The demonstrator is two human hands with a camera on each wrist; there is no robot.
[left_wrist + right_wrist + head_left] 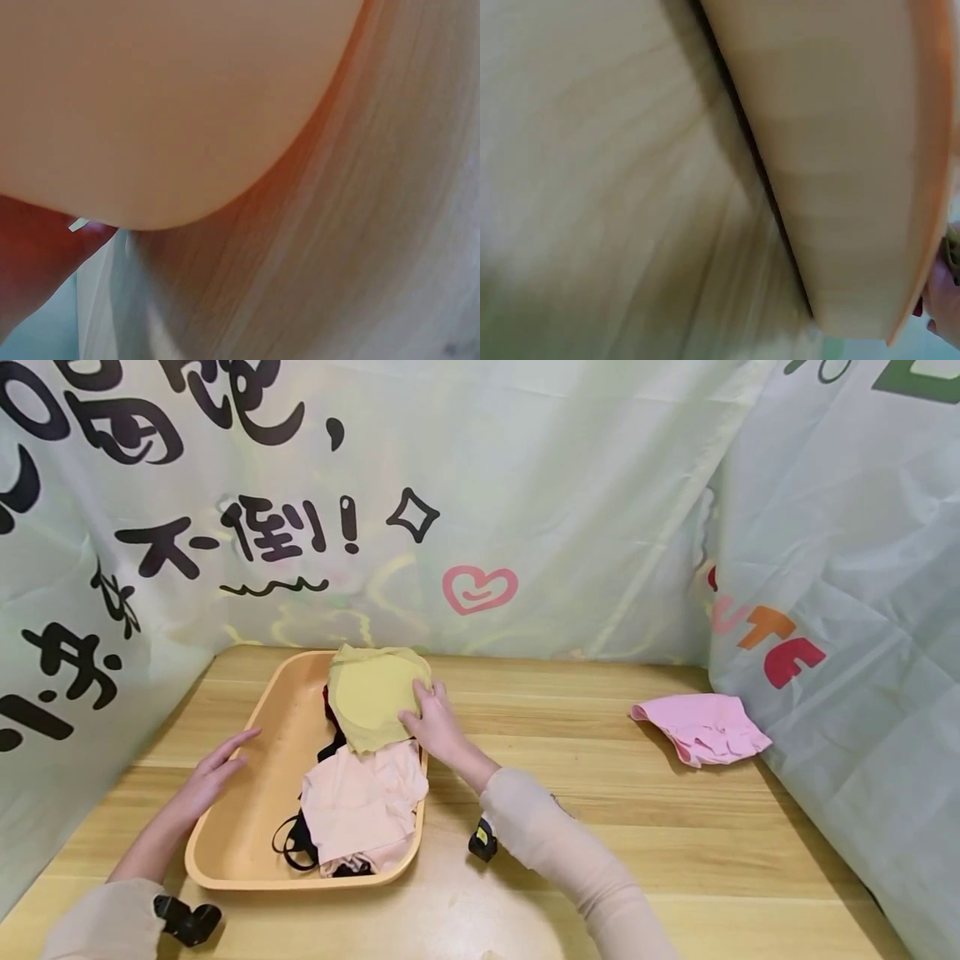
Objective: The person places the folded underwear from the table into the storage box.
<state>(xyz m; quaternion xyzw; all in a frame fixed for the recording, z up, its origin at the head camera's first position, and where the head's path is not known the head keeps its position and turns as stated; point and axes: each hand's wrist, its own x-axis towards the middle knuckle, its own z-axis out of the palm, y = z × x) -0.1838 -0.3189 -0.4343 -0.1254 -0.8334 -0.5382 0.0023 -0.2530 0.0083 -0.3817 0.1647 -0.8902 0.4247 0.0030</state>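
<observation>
A yellow piece of cloth (375, 693) lies folded at the far right end of an orange plastic tray (258, 827). My right hand (435, 722) holds its right edge beside the tray rim, with thumb and fingers on the fabric. In the right wrist view, only part of that hand (943, 304) shows past the rim. A pale pink garment (360, 806) lies in front of the yellow cloth, over black items with a thin strap (300, 843). My left hand (213, 772) rests at the tray's left rim, fingers extended.
On the right of the wooden table (555, 727) lies a bright pink garment (701, 727), close to the side curtain (847, 693). A printed curtain (570, 510) stands behind the table. The tray's left half shows its bare floor.
</observation>
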